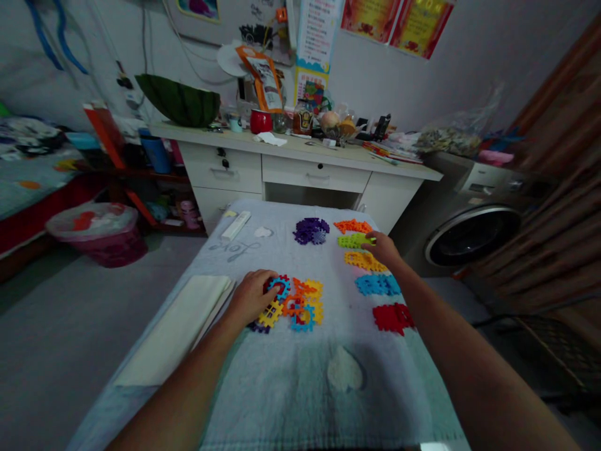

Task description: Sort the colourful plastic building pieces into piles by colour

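My left hand [256, 294] grips the left edge of a joined cluster of toothed plastic building blocks, at a light blue block [280, 286]. Yellow blocks [270, 314] and orange blocks [293, 305] belong to the same cluster. At the right, my right hand [385, 250] pinches the end of the row of lime green blocks [352, 241]; its fingertips are partly hidden. Around that hand lie orange blocks [353, 226], amber blocks [365, 261], blue blocks [378, 285] and red blocks [393, 318]. A purple pile of blocks [311, 231] sits at the far middle.
A pale cloth [291, 388] covers the table. A folded cream cloth [181, 326] and a white box [236, 226] lie along its left side. Behind stands a white desk [314, 172] with jars and a watermelon piece [181, 103]. At right is a washing machine [474, 213].
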Available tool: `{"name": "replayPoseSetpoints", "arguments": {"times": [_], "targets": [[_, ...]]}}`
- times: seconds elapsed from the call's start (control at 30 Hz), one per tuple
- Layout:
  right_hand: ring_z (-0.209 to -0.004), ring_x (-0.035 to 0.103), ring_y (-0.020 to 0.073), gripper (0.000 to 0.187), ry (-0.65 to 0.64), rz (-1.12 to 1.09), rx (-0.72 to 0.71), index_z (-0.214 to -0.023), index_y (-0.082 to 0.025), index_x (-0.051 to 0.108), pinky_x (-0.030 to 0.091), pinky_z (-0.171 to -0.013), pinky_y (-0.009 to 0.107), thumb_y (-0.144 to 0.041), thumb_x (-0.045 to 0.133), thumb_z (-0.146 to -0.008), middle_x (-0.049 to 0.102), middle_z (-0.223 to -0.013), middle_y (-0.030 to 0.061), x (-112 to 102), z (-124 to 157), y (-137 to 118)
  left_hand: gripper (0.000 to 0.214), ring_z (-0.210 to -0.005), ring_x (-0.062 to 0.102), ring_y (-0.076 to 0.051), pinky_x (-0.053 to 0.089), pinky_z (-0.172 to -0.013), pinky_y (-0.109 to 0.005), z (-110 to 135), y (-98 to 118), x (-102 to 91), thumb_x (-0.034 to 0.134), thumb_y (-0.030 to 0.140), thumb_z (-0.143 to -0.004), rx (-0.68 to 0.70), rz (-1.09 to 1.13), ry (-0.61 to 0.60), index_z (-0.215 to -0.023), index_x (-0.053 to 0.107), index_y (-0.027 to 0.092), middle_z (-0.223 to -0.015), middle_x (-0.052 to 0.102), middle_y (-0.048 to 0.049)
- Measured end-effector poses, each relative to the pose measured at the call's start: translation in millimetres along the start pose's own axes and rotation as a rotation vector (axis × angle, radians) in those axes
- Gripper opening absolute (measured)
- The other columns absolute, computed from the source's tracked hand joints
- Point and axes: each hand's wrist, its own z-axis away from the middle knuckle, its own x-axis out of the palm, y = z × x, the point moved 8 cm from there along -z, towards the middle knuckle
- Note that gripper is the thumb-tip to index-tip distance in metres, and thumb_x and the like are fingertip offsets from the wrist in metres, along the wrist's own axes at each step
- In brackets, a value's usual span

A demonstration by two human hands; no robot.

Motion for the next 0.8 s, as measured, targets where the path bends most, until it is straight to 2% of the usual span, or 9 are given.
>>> {"name": "replayPoseSetpoints", "arguments": {"times": [0.13, 0.27, 0.4, 0.57, 0.7, 0.8], "targets": [[-0.089, 0.064, 0.0227, 0.022, 0.02, 0.05, 0.127, -0.099, -0.014, 0.067, 0.047, -0.08, 0.031, -0.025, 0.067, -0.08, 0.068, -0.104, 0.0128, -4.2, -15.9, 52.6, 0.026, -0.099, 0.06, -0.025, 0.045, -0.088, -0.037, 0.4, -1.1, 1.3, 0.052, 0.032, -0.084, 0.006, 0.022, -0.004, -0.102, 0.066, 0.021, -0.105, 0.069, -0.0066], [-0.09, 0.064, 0.0235, 0.021, -0.003, 0.067, 0.162, -0.099, -0.014, 0.066, 0.047, -0.08, 0.031, -0.022, 0.066, -0.08, 0.069, -0.102, 0.0127, 3.8, -20.1, 72.3, 0.027, -0.101, 0.06, -0.024, 0.045, -0.09, -0.038, 0.1, -4.5, 2.5, 0.05, 0.031, -0.084, 0.006, 0.035, 0.004, -0.103, 0.065, 0.021, -0.107, 0.068, -0.007], [-0.087, 0.065, 0.0231, 0.019, 0.016, 0.029, 0.18, -0.093, -0.015, 0.067, 0.049, -0.079, 0.031, -0.016, 0.069, -0.074, 0.068, -0.098, 0.0118, 11.8, -22.5, 75.3, 0.028, -0.102, 0.06, -0.024, 0.046, -0.091, -0.038, -0.9, -8.2, 2.7, 0.048, 0.031, -0.084, 0.012, 0.033, 0.022, -0.104, 0.065, 0.02, -0.107, 0.068, -0.0072], [-0.091, 0.064, 0.0211, 0.022, 0.056, -0.005, 0.146, -0.092, -0.015, 0.067, 0.049, -0.084, 0.032, -0.006, 0.061, -0.073, 0.066, -0.102, 0.0103, 14.1, -24.2, 69.9, 0.027, -0.102, 0.061, -0.024, 0.046, -0.092, -0.038, -0.9, -8.6, 2.0, 0.048, 0.031, -0.084, 0.015, 0.028, 0.029, -0.103, 0.064, 0.021, -0.106, 0.068, -0.0069], [-0.087, 0.064, 0.0202, 0.027, 0.087, -0.028, 0.151, -0.094, -0.014, 0.068, 0.049, -0.084, 0.033, -0.003, 0.055, -0.072, 0.067, -0.095, 0.0102, 10.1, -17.6, 69.9, 0.026, -0.101, 0.061, -0.024, 0.046, -0.092, -0.038, -0.8, -8.0, 1.3, 0.048, 0.031, -0.083, 0.025, 0.031, 0.045, -0.102, 0.064, 0.021, -0.105, 0.068, -0.0065], [-0.09, 0.064, 0.0207, 0.03, 0.129, -0.039, 0.158, -0.098, -0.013, 0.068, 0.05, -0.084, 0.033, -0.006, 0.053, -0.073, 0.066, -0.102, 0.0121, 3.3, -9.1, 66.0, 0.027, -0.102, 0.062, -0.024, 0.047, -0.092, -0.038, -1.1, -9.2, 1.1, 0.049, 0.032, -0.083, 0.022, 0.042, 0.054, -0.102, 0.064, 0.02, -0.106, 0.067, -0.0075]]}}
